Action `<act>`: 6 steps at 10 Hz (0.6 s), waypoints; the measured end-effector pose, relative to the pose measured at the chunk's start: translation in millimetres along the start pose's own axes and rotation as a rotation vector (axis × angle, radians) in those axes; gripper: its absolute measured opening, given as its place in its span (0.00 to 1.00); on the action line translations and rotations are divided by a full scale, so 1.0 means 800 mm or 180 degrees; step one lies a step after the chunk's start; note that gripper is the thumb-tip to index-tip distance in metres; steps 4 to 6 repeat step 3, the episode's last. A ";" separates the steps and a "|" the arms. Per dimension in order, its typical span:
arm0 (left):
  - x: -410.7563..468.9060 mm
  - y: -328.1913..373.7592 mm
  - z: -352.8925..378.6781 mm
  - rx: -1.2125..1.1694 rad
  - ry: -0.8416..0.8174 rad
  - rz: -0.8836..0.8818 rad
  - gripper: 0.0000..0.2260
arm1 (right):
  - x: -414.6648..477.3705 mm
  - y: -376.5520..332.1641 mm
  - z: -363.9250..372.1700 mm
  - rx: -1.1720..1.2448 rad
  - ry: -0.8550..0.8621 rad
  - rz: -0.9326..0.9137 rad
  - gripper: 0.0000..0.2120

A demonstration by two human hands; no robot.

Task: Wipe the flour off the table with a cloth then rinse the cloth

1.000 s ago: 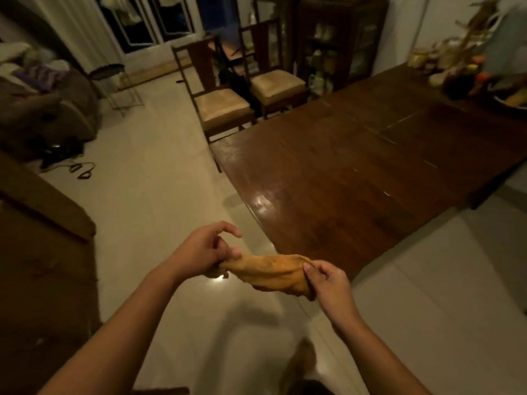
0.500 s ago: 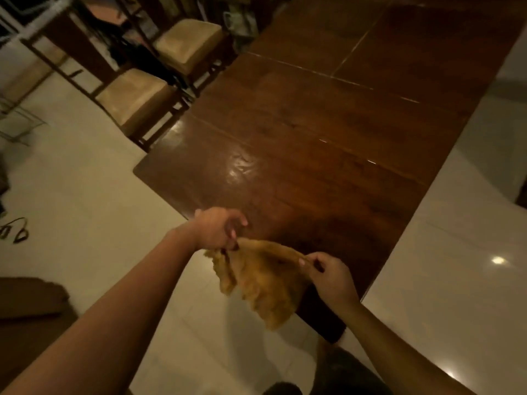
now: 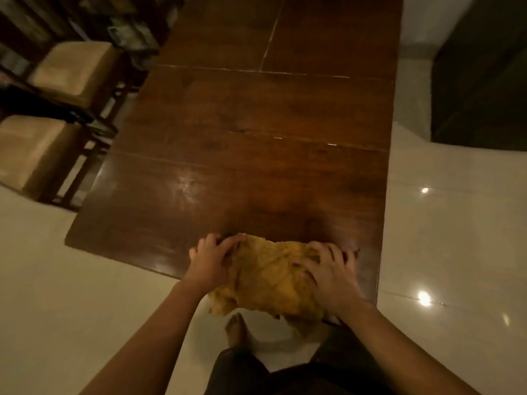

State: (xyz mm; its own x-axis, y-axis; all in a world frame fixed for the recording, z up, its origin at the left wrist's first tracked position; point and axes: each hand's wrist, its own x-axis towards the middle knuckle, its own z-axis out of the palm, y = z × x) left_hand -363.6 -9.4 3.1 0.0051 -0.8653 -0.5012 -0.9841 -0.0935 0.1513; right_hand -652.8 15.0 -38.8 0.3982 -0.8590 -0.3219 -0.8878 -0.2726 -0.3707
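Observation:
A crumpled yellow cloth (image 3: 271,276) lies on the near end of the long dark wooden table (image 3: 256,115), part of it hanging over the front edge. My left hand (image 3: 212,259) presses flat on the cloth's left side with its fingers spread. On the cloth's right side rests my right hand (image 3: 329,270), fingers splayed, their tips on the wood. Thin white lines of flour (image 3: 330,144) sit in the seams between the table's boards, farther up the top. A dull smear (image 3: 186,185) shows on the wood left of centre.
Two cushioned wooden chairs (image 3: 65,69) stand at the table's left side. A dark cabinet (image 3: 482,67) is at the upper right. Pale glossy floor tiles (image 3: 450,238) surround the table. My bare foot (image 3: 235,329) is on the floor below the cloth.
The cloth was held stretched in the air between both hands; now it lies on the table's near end with both hands flat on it. The view has swung over the table.

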 end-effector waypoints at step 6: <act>0.063 -0.092 -0.053 -0.0262 0.0302 0.0306 0.23 | 0.000 -0.098 0.006 0.0158 0.0627 0.1779 0.18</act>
